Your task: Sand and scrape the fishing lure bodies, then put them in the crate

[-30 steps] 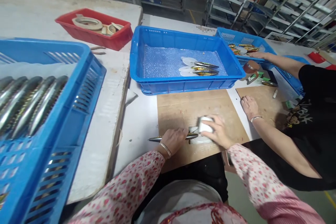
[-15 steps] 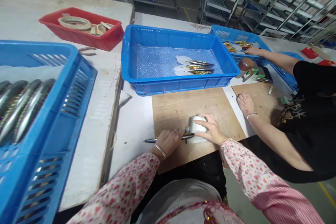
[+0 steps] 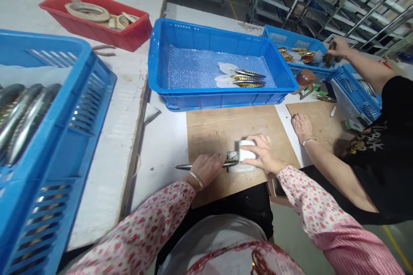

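My left hand (image 3: 208, 169) is closed over a slim dark lure (image 3: 184, 166), whose ends stick out on both sides of the fingers. To its right, my right hand (image 3: 263, 153) grips a white block (image 3: 245, 151) by its top and side. The lure's right end meets the block's lower left. A pale flat piece (image 3: 240, 167) lies beneath them on the brown board (image 3: 222, 126). Beyond the board, a blue crate (image 3: 222, 97) holds several shiny lures (image 3: 248, 78) with clear lips on bubble wrap.
At left stand a blue crate (image 3: 93, 90) of larger silver lures and a red tray (image 3: 97, 30) with tape rolls. Pliers (image 3: 105, 50) lie between them. At right, a person in black (image 3: 396, 146) reaches over another blue crate (image 3: 295, 34).
The white block and my right hand have shifted slightly, the block now more upright. The other person's far hand has moved right, away from the lures, with a dark item. The view has tilted slightly.
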The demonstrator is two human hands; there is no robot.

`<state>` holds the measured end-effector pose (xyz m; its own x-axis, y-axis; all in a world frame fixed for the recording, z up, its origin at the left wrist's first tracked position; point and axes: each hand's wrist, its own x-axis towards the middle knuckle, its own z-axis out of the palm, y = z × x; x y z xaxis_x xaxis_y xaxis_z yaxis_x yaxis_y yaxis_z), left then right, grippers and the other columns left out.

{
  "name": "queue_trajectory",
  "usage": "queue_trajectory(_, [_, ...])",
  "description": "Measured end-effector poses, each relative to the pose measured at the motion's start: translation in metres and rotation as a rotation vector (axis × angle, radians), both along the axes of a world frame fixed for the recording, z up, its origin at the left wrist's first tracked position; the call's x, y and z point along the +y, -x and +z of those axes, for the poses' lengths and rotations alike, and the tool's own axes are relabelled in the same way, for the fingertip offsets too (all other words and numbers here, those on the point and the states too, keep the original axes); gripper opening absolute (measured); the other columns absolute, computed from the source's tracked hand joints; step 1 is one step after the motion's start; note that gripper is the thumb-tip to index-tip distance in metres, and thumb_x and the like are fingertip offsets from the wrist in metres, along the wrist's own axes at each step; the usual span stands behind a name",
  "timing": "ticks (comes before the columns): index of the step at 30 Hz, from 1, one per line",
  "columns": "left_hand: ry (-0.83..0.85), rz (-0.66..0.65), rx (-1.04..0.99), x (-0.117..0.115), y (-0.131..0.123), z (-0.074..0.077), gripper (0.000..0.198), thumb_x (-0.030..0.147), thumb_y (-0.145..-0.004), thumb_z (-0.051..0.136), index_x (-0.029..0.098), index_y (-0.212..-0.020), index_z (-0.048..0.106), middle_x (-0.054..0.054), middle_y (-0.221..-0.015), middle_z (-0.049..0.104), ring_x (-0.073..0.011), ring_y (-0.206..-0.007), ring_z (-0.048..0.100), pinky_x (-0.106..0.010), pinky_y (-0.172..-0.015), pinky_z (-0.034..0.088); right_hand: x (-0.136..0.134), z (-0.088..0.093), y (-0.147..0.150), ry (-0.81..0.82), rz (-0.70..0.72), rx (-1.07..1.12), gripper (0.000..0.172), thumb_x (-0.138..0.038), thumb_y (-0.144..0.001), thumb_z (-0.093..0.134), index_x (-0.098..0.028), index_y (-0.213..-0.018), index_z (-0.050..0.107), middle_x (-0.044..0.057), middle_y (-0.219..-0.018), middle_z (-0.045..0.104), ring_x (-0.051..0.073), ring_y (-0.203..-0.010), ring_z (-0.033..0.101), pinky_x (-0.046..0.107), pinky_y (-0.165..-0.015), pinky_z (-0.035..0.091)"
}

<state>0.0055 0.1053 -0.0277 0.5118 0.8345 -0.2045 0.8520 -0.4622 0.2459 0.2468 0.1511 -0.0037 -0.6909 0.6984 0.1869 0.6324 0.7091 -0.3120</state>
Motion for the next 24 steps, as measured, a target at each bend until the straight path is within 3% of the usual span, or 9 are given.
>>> queue_trajectory(7, [-0.002,0.004,0.003,0.0,-0.001,0.001,0.019,0.019,-0.09,0.04,0.014,-0.098,0.057,-0.012,-0.089,0.066,-0.0247,-0.08,0.067,-0.035,-0.064,0.049,-0.01,-0.009,-0.023,-0.008,-0.086,0.05,0.04,-0.045,-0.084,0.079,-0.026,-0.117,0.065,0.008,-0.121,0.05,0.03,-0.106,0.046,0.042,-0.087,0.036])
queue_trajectory(13, [0.022,0.012,0.056,0.0,0.0,0.0,0.021,0.021,-0.089,0.042,0.012,-0.102,0.056,-0.014,-0.093,0.067,-0.0258,-0.081,0.067,-0.035,-0.065,0.049,-0.006,-0.018,0.034,-0.014,-0.1,0.054,0.049,-0.046,-0.076,0.086,-0.029,-0.117,0.065,0.006,-0.123,0.049,0.03,-0.11,0.043,0.04,-0.089,0.036])
queue_trajectory(15, [0.017,0.021,0.071,0.0,0.0,0.001,0.023,0.023,-0.09,0.04,0.014,-0.104,0.056,-0.013,-0.092,0.067,-0.0266,-0.08,0.067,-0.035,-0.064,0.049,0.003,-0.026,0.038,-0.037,-0.163,0.117,0.044,-0.046,-0.077,0.085,-0.028,-0.113,0.067,0.006,-0.12,0.05,0.029,-0.108,0.044,0.039,-0.09,0.036])
queue_trajectory(20, [-0.012,0.044,0.078,-0.002,-0.002,0.001,0.026,0.025,-0.092,0.037,0.016,-0.103,0.058,-0.012,-0.085,0.068,-0.0254,-0.077,0.067,-0.032,-0.062,0.047,0.024,-0.042,-0.027,-0.167,-0.676,0.191,0.039,-0.055,-0.091,0.064,-0.022,-0.11,0.067,0.01,-0.11,0.053,0.031,-0.101,0.048,0.047,-0.089,0.037])
queue_trajectory(22, [-0.027,0.052,0.074,-0.002,-0.002,-0.002,0.027,0.027,-0.092,0.037,0.016,-0.104,0.058,-0.012,-0.086,0.068,-0.0252,-0.077,0.067,-0.032,-0.063,0.046,0.019,-0.039,-0.051,-0.198,-0.747,0.103,0.041,-0.058,-0.094,0.056,-0.022,-0.11,0.067,0.011,-0.111,0.053,0.034,-0.104,0.046,0.05,-0.087,0.037])
queue_trajectory(24, [-0.04,0.05,0.063,-0.002,-0.001,-0.006,0.028,0.029,-0.092,0.038,0.018,-0.108,0.058,-0.012,-0.088,0.068,-0.0249,-0.078,0.066,-0.032,-0.063,0.045,0.004,-0.033,-0.06,-0.242,-0.721,0.035,0.041,-0.058,-0.095,0.053,-0.022,-0.11,0.066,0.012,-0.112,0.053,0.035,-0.105,0.046,0.049,-0.086,0.038])
